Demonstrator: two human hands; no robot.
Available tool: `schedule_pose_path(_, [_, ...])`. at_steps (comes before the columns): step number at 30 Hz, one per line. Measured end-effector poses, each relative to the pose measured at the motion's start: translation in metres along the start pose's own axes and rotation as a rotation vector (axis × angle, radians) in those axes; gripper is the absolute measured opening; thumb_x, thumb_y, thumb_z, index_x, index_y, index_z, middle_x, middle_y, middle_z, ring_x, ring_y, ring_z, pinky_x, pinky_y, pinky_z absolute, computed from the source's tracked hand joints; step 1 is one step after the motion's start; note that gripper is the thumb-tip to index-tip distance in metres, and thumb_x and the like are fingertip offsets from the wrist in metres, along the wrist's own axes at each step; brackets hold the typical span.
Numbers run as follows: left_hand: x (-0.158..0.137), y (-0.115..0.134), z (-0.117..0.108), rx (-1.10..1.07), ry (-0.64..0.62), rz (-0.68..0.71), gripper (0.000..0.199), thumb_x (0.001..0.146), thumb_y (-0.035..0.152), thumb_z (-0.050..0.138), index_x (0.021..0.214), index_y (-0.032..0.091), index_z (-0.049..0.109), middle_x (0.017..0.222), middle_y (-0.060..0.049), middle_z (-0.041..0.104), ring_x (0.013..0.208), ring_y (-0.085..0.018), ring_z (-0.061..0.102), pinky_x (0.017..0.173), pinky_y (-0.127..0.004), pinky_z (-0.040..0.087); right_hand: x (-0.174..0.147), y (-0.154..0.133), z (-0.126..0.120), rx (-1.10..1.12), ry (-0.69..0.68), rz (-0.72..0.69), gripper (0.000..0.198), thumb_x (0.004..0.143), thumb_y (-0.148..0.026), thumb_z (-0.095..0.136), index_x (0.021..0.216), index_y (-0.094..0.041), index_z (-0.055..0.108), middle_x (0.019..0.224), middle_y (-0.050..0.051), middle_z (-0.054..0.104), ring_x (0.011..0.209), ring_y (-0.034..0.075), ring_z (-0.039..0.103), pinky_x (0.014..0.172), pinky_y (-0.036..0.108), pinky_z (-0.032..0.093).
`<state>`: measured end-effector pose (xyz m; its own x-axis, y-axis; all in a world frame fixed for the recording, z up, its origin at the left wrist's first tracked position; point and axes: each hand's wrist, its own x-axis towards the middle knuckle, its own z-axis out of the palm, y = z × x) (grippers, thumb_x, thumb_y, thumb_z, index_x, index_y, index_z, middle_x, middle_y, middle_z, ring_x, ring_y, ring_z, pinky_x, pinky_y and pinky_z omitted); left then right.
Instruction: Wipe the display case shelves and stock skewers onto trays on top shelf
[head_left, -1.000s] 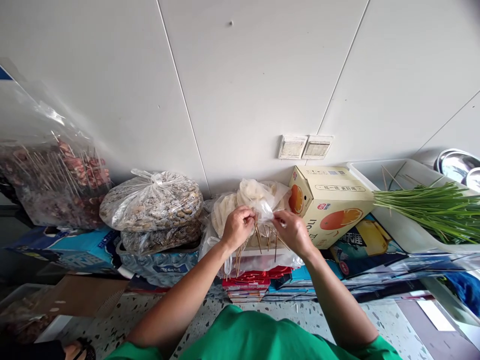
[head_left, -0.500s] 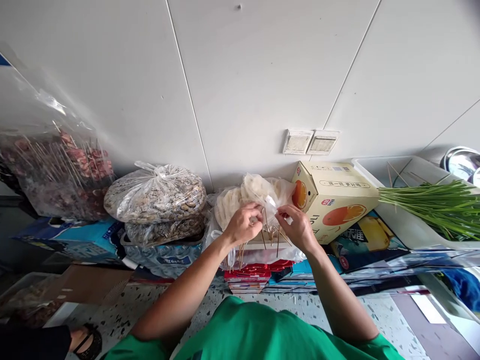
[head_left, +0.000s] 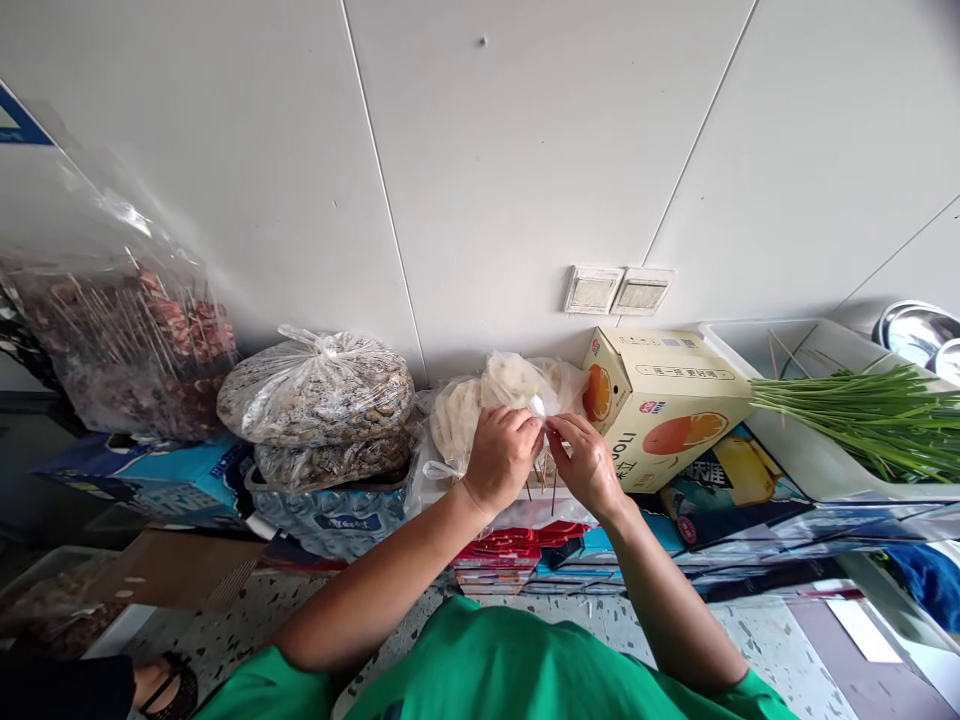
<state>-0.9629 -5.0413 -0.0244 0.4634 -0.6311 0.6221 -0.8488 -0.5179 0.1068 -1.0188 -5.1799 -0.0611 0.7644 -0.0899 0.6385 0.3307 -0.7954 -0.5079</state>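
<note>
My left hand is closed with its fingers curled on the gathered part of a see-through plastic bag. Close beside it, my right hand pinches the same gathered plastic between thumb and fingers. Pale, round food slices fill the bag; their exact kind I cannot make out. Thin wooden skewers stick out below my fingers, partly hidden by both hands. More pale slices in thin plastic lie just left of the bag, next to a knotted bag end.
Bagged dark food and bagged meat skewers stand to the left. On the right are an orange-printed carton and a white tub of long green stalks. A white wall rises behind. Someone's sandalled foot shows at lower left.
My hands have come closer together. My left hand has rolled over and closed on the plastic, its back now facing up. The bag stays in about the same place.
</note>
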Motion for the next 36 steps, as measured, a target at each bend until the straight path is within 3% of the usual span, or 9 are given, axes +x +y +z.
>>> schedule_pose_path(7, [0.008,-0.006,0.005,-0.267,0.032,-0.158,0.01,0.078,0.009,0.057,0.071,0.017,0.058,0.073,-0.004,0.064,0.072,-0.019,0.059,0.07,-0.033,0.048,-0.004,0.004,-0.011,0.204,0.072,0.233,0.013,0.088,-0.02,0.05,0.088,-0.019,0.063,0.084,0.004,0.066,0.075,0.014,0.061,0.068,0.026,0.051])
schedule_pose_path(12, [0.009,-0.006,0.009,-0.414,0.07,-0.226,0.014,0.07,0.004,0.059,0.071,0.017,0.055,0.1,-0.012,0.063,0.098,-0.023,0.061,0.084,-0.036,0.05,0.003,0.004,-0.011,0.279,-0.016,0.243,0.005,0.081,-0.023,0.059,0.08,-0.018,0.058,0.084,0.004,0.058,0.07,0.013,0.052,0.063,0.026,0.045])
schedule_pose_path(14, [0.01,-0.006,0.01,-0.452,0.092,-0.249,0.014,0.07,0.003,0.057,0.071,0.017,0.054,0.103,-0.013,0.063,0.097,-0.022,0.062,0.082,-0.035,0.05,0.005,0.004,-0.01,0.336,0.013,0.249,0.011,0.081,-0.027,0.061,0.076,-0.019,0.057,0.082,0.003,0.055,0.071,0.013,0.05,0.063,0.026,0.043])
schedule_pose_path(18, [0.016,-0.007,0.01,-0.692,0.036,-0.497,0.013,0.069,0.009,0.059,0.068,0.018,0.05,0.077,-0.004,0.064,0.063,-0.013,0.058,0.06,-0.026,0.048,0.003,0.004,-0.006,0.861,0.11,0.463,0.021,0.081,-0.034,0.064,0.074,-0.019,0.051,0.078,0.0,0.052,0.062,0.009,0.044,0.056,0.023,0.039])
schedule_pose_path(22, [0.024,-0.009,0.009,-0.967,-0.059,-0.678,0.019,0.066,0.011,0.06,0.083,0.017,0.053,0.067,0.002,0.062,0.056,-0.01,0.052,0.055,-0.022,0.041,0.001,0.009,-0.005,1.212,0.119,0.652,0.024,0.075,-0.035,0.067,0.08,-0.022,0.047,0.067,-0.004,0.047,0.052,0.008,0.037,0.05,0.021,0.034])
schedule_pose_path(26, [0.028,-0.012,0.011,-1.293,-0.166,-0.776,0.033,0.065,0.009,0.058,0.097,0.015,0.057,0.071,0.001,0.063,0.062,-0.009,0.055,0.059,-0.021,0.042,0.003,0.02,-0.016,1.158,0.028,0.487,0.022,0.07,-0.039,0.059,0.07,-0.021,0.048,0.064,0.0,0.048,0.063,0.015,0.048,0.061,0.03,0.044])
schedule_pose_path(29, [0.027,-0.016,0.015,-1.32,-0.118,-0.815,0.027,0.066,0.007,0.057,0.093,0.015,0.059,0.072,0.001,0.06,0.066,-0.01,0.058,0.063,-0.021,0.045,0.001,0.026,-0.028,0.873,0.076,0.508,0.027,0.077,-0.044,0.049,0.066,-0.02,0.053,0.057,0.001,0.048,0.061,0.017,0.05,0.06,0.031,0.044])
schedule_pose_path(33, [0.027,-0.02,0.013,-1.169,-0.106,-0.641,0.024,0.076,0.014,0.06,0.1,0.015,0.059,0.083,-0.003,0.066,0.077,-0.013,0.064,0.071,-0.025,0.05,-0.005,0.022,-0.033,0.377,-0.022,0.519,0.029,0.083,-0.042,0.056,0.076,-0.016,0.066,0.06,0.001,0.056,0.059,0.014,0.051,0.056,0.025,0.04])
schedule_pose_path(36, [0.029,-0.02,0.005,-1.022,-0.11,-0.436,0.022,0.081,0.02,0.06,0.103,0.015,0.061,0.091,-0.007,0.07,0.082,-0.015,0.066,0.076,-0.029,0.053,-0.003,0.019,-0.027,0.247,-0.068,0.346,0.024,0.082,-0.038,0.06,0.084,-0.015,0.068,0.078,0.004,0.062,0.066,0.014,0.054,0.059,0.024,0.043])
